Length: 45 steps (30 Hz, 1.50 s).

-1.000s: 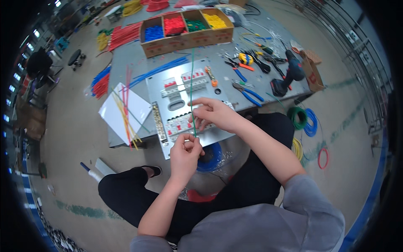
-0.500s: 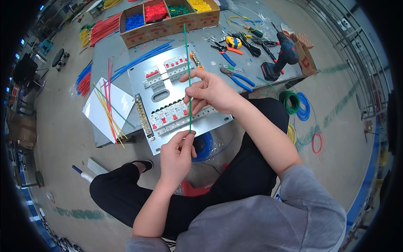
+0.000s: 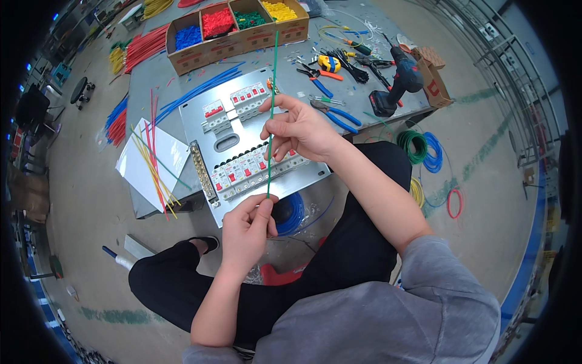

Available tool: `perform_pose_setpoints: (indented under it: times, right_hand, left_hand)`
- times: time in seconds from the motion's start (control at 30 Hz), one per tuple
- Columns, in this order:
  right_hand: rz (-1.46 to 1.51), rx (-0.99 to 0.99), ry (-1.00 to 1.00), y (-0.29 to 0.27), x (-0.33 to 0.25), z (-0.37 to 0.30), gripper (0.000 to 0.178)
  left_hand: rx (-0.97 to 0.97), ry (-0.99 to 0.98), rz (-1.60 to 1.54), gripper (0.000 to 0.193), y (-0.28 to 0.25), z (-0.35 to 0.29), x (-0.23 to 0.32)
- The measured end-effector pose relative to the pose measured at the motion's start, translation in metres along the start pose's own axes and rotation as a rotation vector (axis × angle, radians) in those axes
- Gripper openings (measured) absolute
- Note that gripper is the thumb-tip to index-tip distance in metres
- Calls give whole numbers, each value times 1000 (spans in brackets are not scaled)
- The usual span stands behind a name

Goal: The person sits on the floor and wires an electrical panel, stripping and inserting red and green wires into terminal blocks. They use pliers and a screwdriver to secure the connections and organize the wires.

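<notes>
A straight green wire [image 3: 275, 70] stands nearly upright in front of me, held at two places. My left hand [image 3: 245, 229] pinches its lower end just off the near edge of the metal mounting plate [image 3: 206, 136]. Higher up, my right hand [image 3: 301, 129] has the wire between thumb and fingers, over the plate. On the plate sit a near row of circuit breakers [image 3: 247, 171] with red levers, partly covered by my right hand, and two smaller breaker groups [image 3: 248, 100] farther back. A brass terminal bar [image 3: 201, 171] runs along the plate's left side.
A divided cardboard box [image 3: 236, 45] of coloured caps stands at the back. Blue-handled pliers [image 3: 336, 115], a tape measure [image 3: 329, 64] and a cordless drill [image 3: 397, 82] lie to the right. Loose coloured wires cross a white sheet [image 3: 130, 159] at left. Wire coils [image 3: 412, 147] lie on the floor.
The wire now leans slightly, its top tilted to the right. Both hands have shifted a little left, still gripping it. The whole view has also moved slightly.
</notes>
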State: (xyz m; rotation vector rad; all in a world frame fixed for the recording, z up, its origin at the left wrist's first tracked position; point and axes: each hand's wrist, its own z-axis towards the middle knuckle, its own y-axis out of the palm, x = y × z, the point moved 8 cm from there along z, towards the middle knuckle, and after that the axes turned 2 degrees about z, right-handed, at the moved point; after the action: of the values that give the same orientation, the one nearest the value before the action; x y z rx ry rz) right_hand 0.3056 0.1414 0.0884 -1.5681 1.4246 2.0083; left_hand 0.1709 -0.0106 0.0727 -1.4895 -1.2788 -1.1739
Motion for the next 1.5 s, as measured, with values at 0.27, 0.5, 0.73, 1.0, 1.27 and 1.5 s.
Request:
perform_pose_setpoints:
  times: [0.27, 0.5, 0.73, 1.0, 1.27, 1.5]
  right_hand:
    - [135, -62, -67, -15, -3, 13, 43]
    - [139, 14, -147, -35, -17, 18, 46]
    - [119, 138, -216, -59, -34, 19, 45]
    - [230, 116, -300, -79, -37, 22, 37]
    - [266, 204, -316, -89, -37, 23, 33]
    - [91, 434, -314, -106, -46, 16, 30]
  left_hand:
    - [-57, -81, -99, 26, 0, -7, 5]
    - [-57, -79, -100, 26, -1, -12, 8]
    - [-63, -85, -77, 25, -2, -14, 3]
    - [-177, -136, -157, 25, 0, -16, 1]
    - [-135, -115, -132, 25, -7, -18, -2]
    - [-69, -80, -34, 24, -13, -17, -4]
